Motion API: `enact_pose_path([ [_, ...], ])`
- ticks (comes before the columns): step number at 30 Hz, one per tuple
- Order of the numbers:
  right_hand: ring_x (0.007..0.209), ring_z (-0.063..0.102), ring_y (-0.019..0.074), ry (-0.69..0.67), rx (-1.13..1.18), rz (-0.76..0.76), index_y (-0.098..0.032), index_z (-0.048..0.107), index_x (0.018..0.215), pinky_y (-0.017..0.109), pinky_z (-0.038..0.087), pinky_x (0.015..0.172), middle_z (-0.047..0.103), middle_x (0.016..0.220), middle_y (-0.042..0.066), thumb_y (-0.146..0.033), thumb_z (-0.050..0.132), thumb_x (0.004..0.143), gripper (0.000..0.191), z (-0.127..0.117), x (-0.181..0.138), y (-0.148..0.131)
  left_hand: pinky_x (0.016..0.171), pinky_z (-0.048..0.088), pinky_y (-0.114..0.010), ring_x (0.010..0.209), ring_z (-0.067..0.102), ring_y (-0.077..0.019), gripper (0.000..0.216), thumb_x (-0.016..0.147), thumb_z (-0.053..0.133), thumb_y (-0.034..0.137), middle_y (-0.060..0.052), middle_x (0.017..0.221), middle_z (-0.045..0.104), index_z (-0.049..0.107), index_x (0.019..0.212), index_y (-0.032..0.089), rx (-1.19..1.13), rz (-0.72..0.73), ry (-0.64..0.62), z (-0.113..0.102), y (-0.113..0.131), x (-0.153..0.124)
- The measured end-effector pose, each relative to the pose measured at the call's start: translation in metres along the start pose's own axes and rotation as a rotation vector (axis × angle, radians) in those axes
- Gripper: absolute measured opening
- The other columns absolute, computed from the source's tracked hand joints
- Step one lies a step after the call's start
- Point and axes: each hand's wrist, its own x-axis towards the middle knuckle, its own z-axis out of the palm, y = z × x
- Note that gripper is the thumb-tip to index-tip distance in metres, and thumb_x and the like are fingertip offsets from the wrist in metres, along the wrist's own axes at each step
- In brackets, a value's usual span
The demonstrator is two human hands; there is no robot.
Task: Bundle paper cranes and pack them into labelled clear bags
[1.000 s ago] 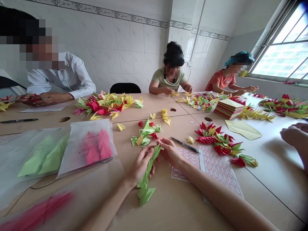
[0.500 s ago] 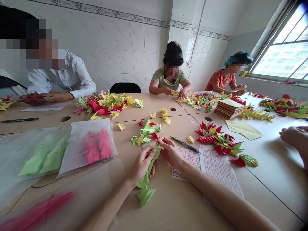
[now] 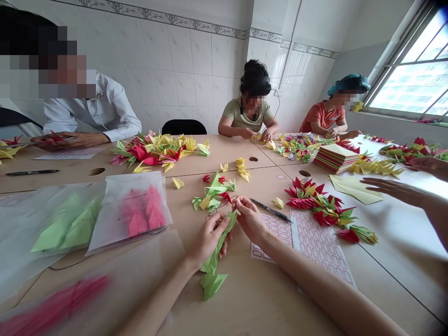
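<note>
My left hand (image 3: pixel 208 239) is closed around a strip of nested green folded-paper pieces (image 3: pixel 229 226), which slants up toward my right hand. A loose-hanging green folded piece (image 3: pixel 213 285) shows at its lower end. My right hand (image 3: pixel 251 220) pinches a thin dark thread (image 3: pixel 224 201) at the strip's upper tip; the thread loops back toward my left fingers. Just beyond my hands lie small green paper cranes (image 3: pixel 216 185), with a red one (image 3: pixel 227 197) beside the thread. The fingertips partly hide where thread and paper meet.
Clear bags of green (image 3: pixel 75 221) and pink (image 3: pixel 145 212) folded paper lie left. A pen (image 3: pixel 271 210), label sheets (image 3: pixel 318 242) and strung cranes (image 3: pixel 318 200) are to the right. A co-worker's hand (image 3: pixel 395 186) reaches in there; other people sit across the table.
My right hand has drawn slightly away from the strip's tip, and more thread shows. A co-worker's hand at right has stretched out over the yellow paper.
</note>
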Motion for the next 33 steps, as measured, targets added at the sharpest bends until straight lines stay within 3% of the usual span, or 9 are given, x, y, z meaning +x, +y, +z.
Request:
enact_pose_path([
  [11,0.067,0.050,0.0098,0.043,-0.046,-0.014,-0.019,0.055,0.069,0.022,0.042,0.068,0.056,0.075,-0.001,-0.039,0.069,0.068,0.024,0.003,0.000,-0.003,0.026,0.028,-0.015,0.030,0.044,-0.0067,0.029,0.079,0.051,0.049,0.005,0.056,0.052,0.046,0.081,0.020,-0.046,0.006,0.010,0.000,0.001,-0.001],
  [16,0.086,0.061,0.0164,-0.142,0.067,0.134,-0.019,0.060,0.099,0.034,0.043,0.087,0.064,0.094,0.006,-0.048,0.058,0.077,0.036,0.010,-0.008,0.001,0.030,0.031,-0.016,0.034,0.042,-0.0048,0.029,0.075,0.056,0.046,0.005,0.060,0.052,0.045,0.075,0.019,-0.269,0.125,0.255,-0.008,0.010,0.001],
  [19,0.088,0.061,0.0162,-0.310,-0.006,0.204,-0.019,0.059,0.106,0.035,0.041,0.091,0.065,0.095,0.006,-0.043,0.059,0.078,0.036,0.021,-0.019,0.001,0.034,0.033,-0.016,0.035,0.040,-0.0038,0.028,0.075,0.055,0.043,0.006,0.057,0.049,0.043,0.070,0.019,-0.360,0.211,0.418,-0.015,0.018,0.002],
  [24,0.076,0.056,0.0130,-0.469,-0.334,0.296,-0.017,0.067,0.092,0.027,0.043,0.075,0.063,0.085,0.002,-0.043,0.064,0.073,0.032,0.031,-0.030,0.001,0.038,0.035,-0.017,0.036,0.043,-0.0045,0.024,0.081,0.048,0.038,0.007,0.055,0.048,0.039,0.068,0.020,-0.451,0.248,0.592,-0.019,0.022,0.003],
  [27,0.062,0.047,0.0095,-0.505,-0.511,0.256,-0.014,0.067,0.078,0.022,0.037,0.059,0.056,0.069,-0.001,-0.044,0.064,0.071,0.030,0.028,-0.029,0.004,0.042,0.039,-0.017,0.040,0.048,-0.0049,0.024,0.082,0.048,0.036,0.008,0.059,0.050,0.038,0.068,0.020,-0.469,0.306,0.697,-0.017,0.019,0.004],
  [30,0.054,0.034,0.0068,-0.477,-0.635,0.199,-0.012,0.060,0.062,0.020,0.027,0.050,0.045,0.057,-0.003,-0.044,0.062,0.073,0.034,0.025,-0.026,0.007,0.047,0.043,-0.019,0.043,0.051,-0.0062,0.022,0.083,0.046,0.034,0.008,0.058,0.051,0.038,0.069,0.020,-0.485,0.300,0.705,-0.017,0.016,0.005],
  [33,0.053,0.032,0.0066,-0.422,-0.657,0.212,-0.012,0.057,0.061,0.020,0.025,0.048,0.042,0.056,-0.003,-0.045,0.060,0.073,0.036,0.024,-0.025,0.009,0.053,0.047,-0.023,0.048,0.056,-0.0083,0.017,0.081,0.048,0.032,0.007,0.062,0.053,0.041,0.071,0.020,-0.529,0.276,0.680,-0.017,0.015,0.006],
])
